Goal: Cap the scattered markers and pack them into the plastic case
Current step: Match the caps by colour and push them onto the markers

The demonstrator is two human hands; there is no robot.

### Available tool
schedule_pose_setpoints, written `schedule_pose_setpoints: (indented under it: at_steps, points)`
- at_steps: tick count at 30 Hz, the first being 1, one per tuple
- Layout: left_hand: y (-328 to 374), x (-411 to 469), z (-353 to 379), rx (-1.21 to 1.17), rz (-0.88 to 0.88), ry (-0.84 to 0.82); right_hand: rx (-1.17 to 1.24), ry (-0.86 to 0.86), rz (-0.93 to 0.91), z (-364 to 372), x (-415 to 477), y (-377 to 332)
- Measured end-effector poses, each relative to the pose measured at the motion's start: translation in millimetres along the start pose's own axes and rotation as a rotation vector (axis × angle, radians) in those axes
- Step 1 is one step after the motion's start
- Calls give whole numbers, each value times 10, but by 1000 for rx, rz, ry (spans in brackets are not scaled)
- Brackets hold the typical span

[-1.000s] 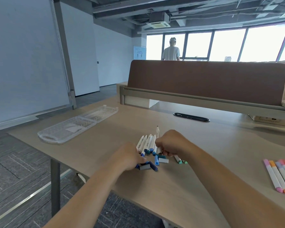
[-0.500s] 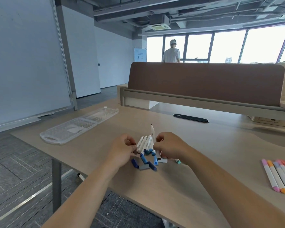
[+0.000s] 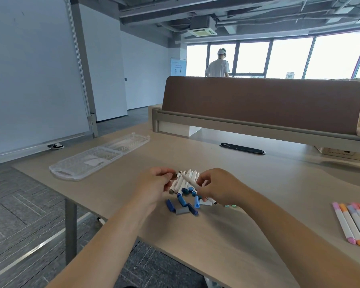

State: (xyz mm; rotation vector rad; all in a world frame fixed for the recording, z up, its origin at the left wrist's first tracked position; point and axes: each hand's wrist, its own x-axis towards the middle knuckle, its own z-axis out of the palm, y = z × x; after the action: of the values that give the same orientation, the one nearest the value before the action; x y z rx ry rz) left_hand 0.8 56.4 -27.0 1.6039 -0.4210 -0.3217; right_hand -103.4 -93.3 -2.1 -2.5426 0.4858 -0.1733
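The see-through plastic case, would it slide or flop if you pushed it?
The plastic case looks thin and clear, so probably light; it would likely slide on the smooth table. Lying open flat, it may fold if lifted by one end.

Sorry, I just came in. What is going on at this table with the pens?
A person is capping markers. The right hand holds a white marker, and the left hand pinches a small dark cap close to its tip, not yet on. More markers lie in a row under the hands, with loose blue caps beside them. The clear plastic case lies open on the left.
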Motion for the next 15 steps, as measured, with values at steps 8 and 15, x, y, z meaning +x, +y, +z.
schedule_pose_setpoints:
  at_steps: [8, 15]
  points:
    - [24, -34, 32, -4, 37, -52, -41, -42, -5, 24, -1, 35]
    - [-5, -48, 114, 156, 135, 66, -62, -70, -73, -12, -51, -3]
